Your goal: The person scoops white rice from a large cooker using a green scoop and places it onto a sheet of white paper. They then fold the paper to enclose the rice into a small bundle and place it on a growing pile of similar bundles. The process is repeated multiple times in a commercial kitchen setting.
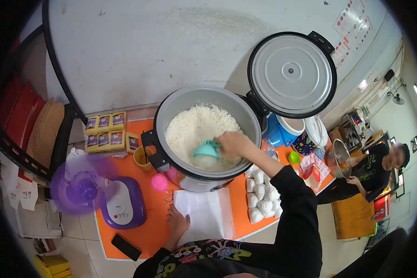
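Note:
A large rice cooker stands before me with a deep bed of white cooked rice in its pot. My right hand reaches over the rim and grips a teal plastic cup, tilted low against the rice. What the cup holds is hard to tell. My left hand lies flat at the left edge of a stack of white paper sheets, fingers spread, holding nothing. The hinged lid is swung up behind, to the right. Several white wrapped packets are piled right of the sheets.
On the orange table sit a purple fan, its blades blurred, a black phone, a pink ball-like object, a brown mug and yellow packs. Beyond a blue bucket, another person handles a metal bowl.

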